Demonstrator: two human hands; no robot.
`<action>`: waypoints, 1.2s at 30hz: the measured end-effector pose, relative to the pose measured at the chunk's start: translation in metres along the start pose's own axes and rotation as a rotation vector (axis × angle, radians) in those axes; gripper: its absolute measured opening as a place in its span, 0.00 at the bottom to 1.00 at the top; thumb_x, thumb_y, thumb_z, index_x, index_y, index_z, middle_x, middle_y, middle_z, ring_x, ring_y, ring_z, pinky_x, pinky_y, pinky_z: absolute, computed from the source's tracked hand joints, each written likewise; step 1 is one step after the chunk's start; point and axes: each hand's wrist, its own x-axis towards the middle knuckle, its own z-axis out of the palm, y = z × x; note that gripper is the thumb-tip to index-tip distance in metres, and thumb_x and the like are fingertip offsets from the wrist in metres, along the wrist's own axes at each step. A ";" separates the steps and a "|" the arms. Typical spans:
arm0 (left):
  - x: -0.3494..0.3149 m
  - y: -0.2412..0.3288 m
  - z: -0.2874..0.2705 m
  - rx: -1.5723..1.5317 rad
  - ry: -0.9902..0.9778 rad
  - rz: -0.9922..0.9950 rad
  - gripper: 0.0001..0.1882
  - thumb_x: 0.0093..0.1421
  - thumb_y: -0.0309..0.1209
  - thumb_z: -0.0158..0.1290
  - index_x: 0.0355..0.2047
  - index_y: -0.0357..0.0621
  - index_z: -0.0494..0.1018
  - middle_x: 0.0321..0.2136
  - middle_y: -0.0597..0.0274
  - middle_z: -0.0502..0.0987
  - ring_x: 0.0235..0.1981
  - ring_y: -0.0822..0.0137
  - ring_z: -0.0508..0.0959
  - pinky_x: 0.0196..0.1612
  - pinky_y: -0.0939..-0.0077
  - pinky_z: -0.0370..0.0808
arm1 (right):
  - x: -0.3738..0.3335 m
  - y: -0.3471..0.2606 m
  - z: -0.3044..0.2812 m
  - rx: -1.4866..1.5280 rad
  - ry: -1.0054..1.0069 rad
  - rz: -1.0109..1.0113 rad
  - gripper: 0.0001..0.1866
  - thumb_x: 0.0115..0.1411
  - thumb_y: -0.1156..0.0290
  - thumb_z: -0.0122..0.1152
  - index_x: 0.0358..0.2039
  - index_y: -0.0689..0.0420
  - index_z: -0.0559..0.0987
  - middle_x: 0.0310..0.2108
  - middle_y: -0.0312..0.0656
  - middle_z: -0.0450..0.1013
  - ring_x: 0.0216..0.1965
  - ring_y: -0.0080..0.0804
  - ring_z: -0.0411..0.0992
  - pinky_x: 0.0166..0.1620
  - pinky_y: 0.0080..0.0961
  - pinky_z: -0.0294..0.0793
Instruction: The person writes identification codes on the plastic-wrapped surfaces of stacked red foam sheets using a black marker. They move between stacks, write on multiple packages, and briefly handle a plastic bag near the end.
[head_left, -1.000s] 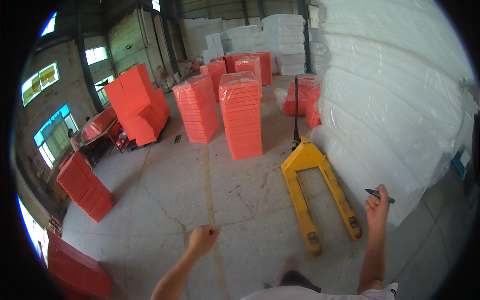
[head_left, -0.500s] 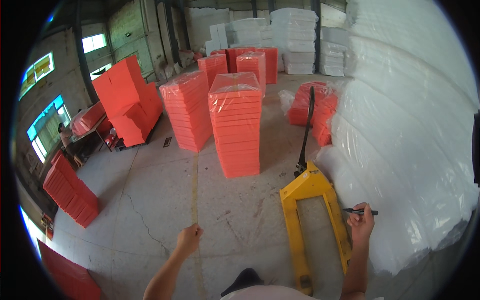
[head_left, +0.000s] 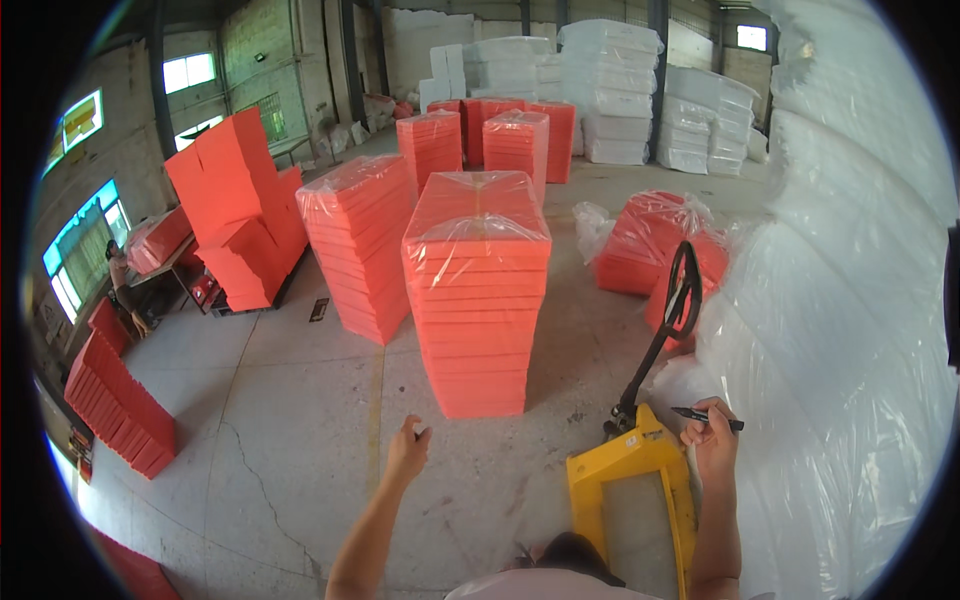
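Observation:
My right hand point(head_left: 712, 440) is closed around a black marker pen point(head_left: 722, 420), held crosswise above the yellow pallet jack point(head_left: 640, 445). The pen's narrow end points left. My left hand point(head_left: 408, 450) is raised over the floor with its fingers curled in. A small dark spot shows between thumb and forefinger, too small to name. Ahead of that hand stands a tall stack of red foam sheets point(head_left: 478, 320) wrapped in clear film. The jack's black handle point(head_left: 680, 300) leans up and away to the right of this stack.
A wall of film-wrapped white bundles point(head_left: 840, 380) rises close on the right. Another red stack point(head_left: 360, 250) stands left of the nearest one. Wrapped red bundles point(head_left: 650, 245) lie beyond the jack. A person point(head_left: 125, 280) is near a table at far left.
My view has moved forward, so the red stack and the jack look nearer and lower. My left hand has risen slightly. The marker stays in my right hand.

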 end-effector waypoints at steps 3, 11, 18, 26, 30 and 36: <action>0.103 0.060 0.024 -0.154 -0.006 0.009 0.23 0.67 0.38 0.54 0.56 0.36 0.67 0.26 0.48 0.78 0.23 0.59 0.81 0.28 0.63 0.75 | 0.094 0.027 0.000 0.021 -0.123 0.013 0.12 0.70 0.65 0.50 0.39 0.62 0.75 0.23 0.35 0.65 0.22 0.23 0.61 0.30 0.27 0.64; 0.321 0.097 0.067 -0.402 0.202 -0.017 0.29 0.68 0.32 0.53 0.66 0.36 0.58 0.25 0.51 0.77 0.22 0.56 0.80 0.28 0.62 0.76 | 0.347 0.101 0.053 0.146 -0.276 0.064 0.15 0.70 0.62 0.51 0.39 0.62 0.76 0.22 0.34 0.64 0.21 0.22 0.60 0.27 0.27 0.63; 0.510 0.120 0.074 -0.158 0.581 0.030 0.33 0.69 0.31 0.52 0.71 0.44 0.53 0.59 0.23 0.60 0.63 0.35 0.64 0.63 0.51 0.64 | 0.540 0.165 0.120 0.097 -0.452 0.090 0.16 0.71 0.62 0.51 0.40 0.65 0.76 0.22 0.35 0.65 0.20 0.22 0.60 0.27 0.26 0.64; 0.676 0.079 0.050 -0.055 0.811 0.060 0.24 0.69 0.31 0.51 0.65 0.46 0.67 0.66 0.14 0.47 0.68 0.29 0.56 0.71 0.52 0.53 | 0.719 0.239 0.172 0.022 -0.575 0.150 0.16 0.70 0.62 0.51 0.39 0.64 0.77 0.22 0.35 0.66 0.20 0.21 0.61 0.26 0.26 0.64; 0.725 0.084 -0.006 -0.080 0.653 0.011 0.20 0.66 0.29 0.52 0.58 0.43 0.72 0.64 0.20 0.55 0.50 0.37 0.75 0.59 0.53 0.70 | 0.807 0.280 0.215 0.020 -0.670 0.214 0.14 0.69 0.64 0.53 0.41 0.65 0.76 0.22 0.35 0.66 0.20 0.21 0.61 0.27 0.26 0.65; 0.741 0.118 -0.021 -0.129 0.598 -0.317 0.17 0.66 0.32 0.52 0.53 0.38 0.73 0.65 0.23 0.55 0.55 0.32 0.72 0.62 0.51 0.69 | 0.941 0.357 0.329 -0.061 -1.064 0.177 0.14 0.70 0.66 0.51 0.43 0.66 0.76 0.24 0.34 0.67 0.24 0.20 0.63 0.32 0.24 0.67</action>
